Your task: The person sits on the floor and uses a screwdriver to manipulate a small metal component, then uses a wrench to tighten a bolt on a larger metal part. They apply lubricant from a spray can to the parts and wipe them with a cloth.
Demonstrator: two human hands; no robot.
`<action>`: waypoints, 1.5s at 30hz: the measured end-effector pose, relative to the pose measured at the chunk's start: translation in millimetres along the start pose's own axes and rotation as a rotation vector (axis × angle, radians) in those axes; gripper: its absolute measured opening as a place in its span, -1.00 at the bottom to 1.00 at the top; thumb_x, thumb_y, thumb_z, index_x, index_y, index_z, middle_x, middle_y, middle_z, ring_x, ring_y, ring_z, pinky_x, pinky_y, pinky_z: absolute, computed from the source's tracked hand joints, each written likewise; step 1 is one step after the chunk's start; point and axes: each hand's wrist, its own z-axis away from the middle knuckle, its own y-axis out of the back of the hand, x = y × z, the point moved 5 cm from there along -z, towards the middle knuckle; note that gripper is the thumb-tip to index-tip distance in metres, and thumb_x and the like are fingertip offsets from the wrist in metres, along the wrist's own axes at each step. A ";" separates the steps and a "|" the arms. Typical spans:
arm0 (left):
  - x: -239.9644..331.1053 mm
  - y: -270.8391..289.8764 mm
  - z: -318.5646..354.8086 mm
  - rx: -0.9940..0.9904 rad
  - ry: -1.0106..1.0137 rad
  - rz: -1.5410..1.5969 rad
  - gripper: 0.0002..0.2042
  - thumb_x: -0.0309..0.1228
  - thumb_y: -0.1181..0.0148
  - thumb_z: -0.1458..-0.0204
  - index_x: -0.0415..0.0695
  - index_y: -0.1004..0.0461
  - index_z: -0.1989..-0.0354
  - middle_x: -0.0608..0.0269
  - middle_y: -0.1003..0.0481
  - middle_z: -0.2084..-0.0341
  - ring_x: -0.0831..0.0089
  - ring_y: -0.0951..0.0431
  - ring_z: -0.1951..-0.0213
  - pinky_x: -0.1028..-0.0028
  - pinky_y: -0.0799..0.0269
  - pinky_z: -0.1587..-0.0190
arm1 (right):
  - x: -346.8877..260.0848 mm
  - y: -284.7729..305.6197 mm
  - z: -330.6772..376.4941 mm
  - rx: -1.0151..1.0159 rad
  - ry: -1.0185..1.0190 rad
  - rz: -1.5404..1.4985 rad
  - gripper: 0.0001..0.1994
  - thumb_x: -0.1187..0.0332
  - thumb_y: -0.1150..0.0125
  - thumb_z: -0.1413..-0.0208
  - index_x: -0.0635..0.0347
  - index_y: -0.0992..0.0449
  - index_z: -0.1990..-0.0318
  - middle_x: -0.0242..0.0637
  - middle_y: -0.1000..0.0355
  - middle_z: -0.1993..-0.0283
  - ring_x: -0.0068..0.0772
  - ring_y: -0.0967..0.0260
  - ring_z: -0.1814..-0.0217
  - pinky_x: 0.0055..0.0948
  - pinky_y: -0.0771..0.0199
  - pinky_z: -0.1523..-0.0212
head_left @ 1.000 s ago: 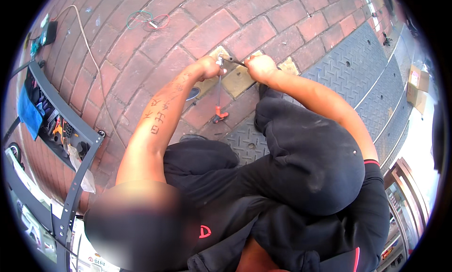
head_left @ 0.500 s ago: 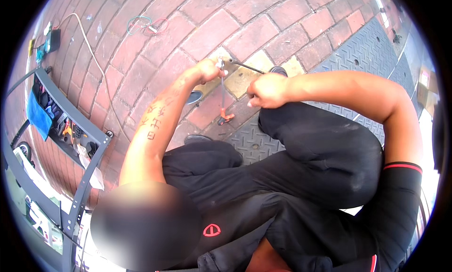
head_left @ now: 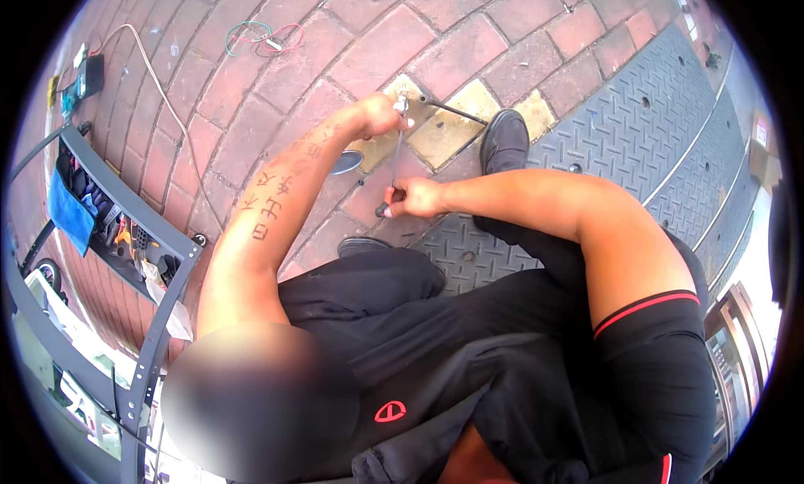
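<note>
"What does the left hand [head_left: 383, 116] have?"

"It pinches a small, shiny silver metal piece [head_left: 402, 104] at its fingertips, above yellow rectangular paving tiles [head_left: 440, 142]."

"And the right hand [head_left: 418, 197]?"

"Fingers closed around the handle of a slim, straight, screwdriver-like tool [head_left: 397, 159] with a grey metal shaft (only the handle's dark end pokes out of the fist). The shaft runs up to the left grip; I can't tell whether its tip touches the silver piece."

"Anything near those grips?"

"A thin, straight black rod [head_left: 457, 112] stretches right from beside the left grip toward a black shoe [head_left: 506, 139]. A round, grey-blue, dark-rimmed disc [head_left: 347, 162] sits just below the left wrist."
</note>
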 end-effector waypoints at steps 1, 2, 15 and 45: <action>3.3 3.9 3.6 0.005 0.000 0.003 -0.66 -0.17 -0.36 0.02 -0.26 -0.55 0.45 0.24 -0.41 0.62 0.44 -0.30 0.62 0.31 -0.23 0.56 | 0.3 -0.3 -5.1 -0.009 0.001 -0.073 -0.75 0.11 -0.31 -0.01 0.07 -0.49 0.46 -0.30 -0.52 0.41 -0.33 -0.44 0.30 -0.34 -0.39 0.20; 4.5 6.3 4.5 0.013 0.017 -0.089 -0.64 -0.16 -0.37 0.02 -0.29 -0.53 0.46 0.22 -0.41 0.62 0.42 -0.33 0.62 0.29 -0.25 0.55 | 1.2 -0.4 -10.1 -0.041 -0.008 -0.093 -0.79 0.17 -0.29 -0.04 0.09 -0.51 0.45 -0.33 -0.49 0.46 -0.42 -0.40 0.36 -0.39 -0.38 0.27; 0.6 4.4 -1.7 0.017 0.032 -0.023 -0.69 -0.17 -0.36 -0.01 -0.22 -0.55 0.44 0.39 -0.23 0.73 0.52 -0.11 0.70 0.36 -0.04 0.64 | -16.8 -0.9 -17.0 0.181 -0.111 -0.136 -0.64 0.01 -0.25 -0.06 0.15 -0.60 0.45 -0.25 -0.52 0.45 -0.29 -0.44 0.37 -0.27 -0.41 0.25; 18.2 17.5 5.6 -0.013 -0.173 -0.341 -0.53 0.09 -0.27 -0.01 -0.15 -0.67 0.35 0.10 -0.60 0.45 0.27 -0.57 0.35 0.29 -0.43 0.16 | -20.2 13.0 4.3 -0.207 -0.002 -0.385 -0.74 0.21 -0.21 -0.22 0.24 -0.56 0.37 -0.38 -0.45 0.47 -0.53 -0.36 0.41 -0.47 -0.38 0.31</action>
